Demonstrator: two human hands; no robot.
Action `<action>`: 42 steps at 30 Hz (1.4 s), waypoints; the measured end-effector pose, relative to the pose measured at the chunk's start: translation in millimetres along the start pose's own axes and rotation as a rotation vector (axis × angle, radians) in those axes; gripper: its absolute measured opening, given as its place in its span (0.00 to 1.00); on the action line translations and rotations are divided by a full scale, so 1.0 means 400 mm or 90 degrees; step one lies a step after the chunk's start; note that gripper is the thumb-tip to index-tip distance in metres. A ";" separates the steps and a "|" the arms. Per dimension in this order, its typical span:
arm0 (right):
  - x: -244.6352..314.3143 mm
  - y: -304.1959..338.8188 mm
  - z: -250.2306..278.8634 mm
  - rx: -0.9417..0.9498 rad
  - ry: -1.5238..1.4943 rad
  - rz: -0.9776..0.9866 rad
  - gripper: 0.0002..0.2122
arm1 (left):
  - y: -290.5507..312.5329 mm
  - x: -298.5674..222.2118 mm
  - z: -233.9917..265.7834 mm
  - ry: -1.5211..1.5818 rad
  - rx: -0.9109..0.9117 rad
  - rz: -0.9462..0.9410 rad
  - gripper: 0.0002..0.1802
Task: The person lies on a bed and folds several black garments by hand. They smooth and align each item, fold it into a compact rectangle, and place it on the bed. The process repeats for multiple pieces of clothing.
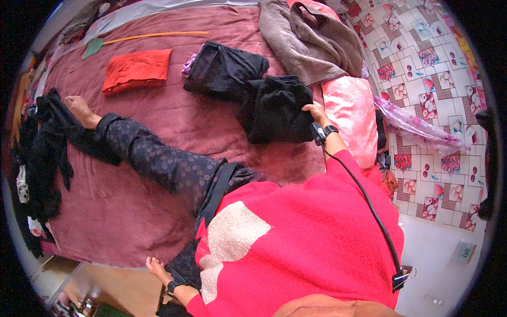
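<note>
A folded pair of black trousers (279,108) with a gathered waistband lies on the pink bedspread (158,111). My right hand (318,112) is at its right edge, thumb on top of the cloth and the other fingers partly hidden. Touching it on the left is another folded black garment (227,68) with a bit of purple cloth poking out. Farther left lies a folded orange-red cloth (136,71). My left hand (157,268) hangs at the bed's near edge beside my leg, fingers apart and holding nothing.
A grey-brown blanket (311,42) and a pink shiny pillow (348,116) lie at the right, beside the patterned wall (422,79). Dark clothes (39,153) heap at the left edge. An orange stick (158,36) lies at the back. My outstretched leg (158,158) crosses the bed.
</note>
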State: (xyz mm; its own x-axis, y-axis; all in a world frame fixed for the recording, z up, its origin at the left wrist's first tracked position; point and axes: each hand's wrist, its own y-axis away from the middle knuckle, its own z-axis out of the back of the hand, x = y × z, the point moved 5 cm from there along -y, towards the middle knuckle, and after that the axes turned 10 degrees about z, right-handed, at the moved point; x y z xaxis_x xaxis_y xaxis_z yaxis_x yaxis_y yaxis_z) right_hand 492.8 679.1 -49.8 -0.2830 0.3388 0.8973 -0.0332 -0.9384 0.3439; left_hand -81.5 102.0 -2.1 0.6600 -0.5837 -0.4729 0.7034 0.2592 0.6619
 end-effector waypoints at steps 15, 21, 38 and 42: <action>0.214 0.043 -0.198 -0.311 0.838 0.482 0.32 | 0.004 -0.007 0.003 -0.102 -0.031 0.048 0.24; 0.158 0.013 -0.343 -0.118 0.972 0.371 0.32 | 0.001 -0.077 0.030 -0.279 -0.078 -0.074 0.16; 0.513 0.305 -1.326 0.384 0.369 0.696 0.20 | -0.216 -0.068 -0.042 -0.250 -0.044 -0.208 0.14; 0.522 0.431 -1.595 0.449 0.436 0.647 0.28 | -0.230 -0.046 -0.043 -0.267 -0.032 -0.130 0.14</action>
State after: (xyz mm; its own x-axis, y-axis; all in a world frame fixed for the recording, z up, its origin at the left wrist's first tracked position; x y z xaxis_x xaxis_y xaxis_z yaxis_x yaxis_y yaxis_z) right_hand -183.7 545.1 20.1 -0.3025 -0.7455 0.5939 0.8852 -0.4507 -0.1150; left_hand -153.6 102.2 -64.2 0.3498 -0.8849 -0.3077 0.8265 0.1368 0.5460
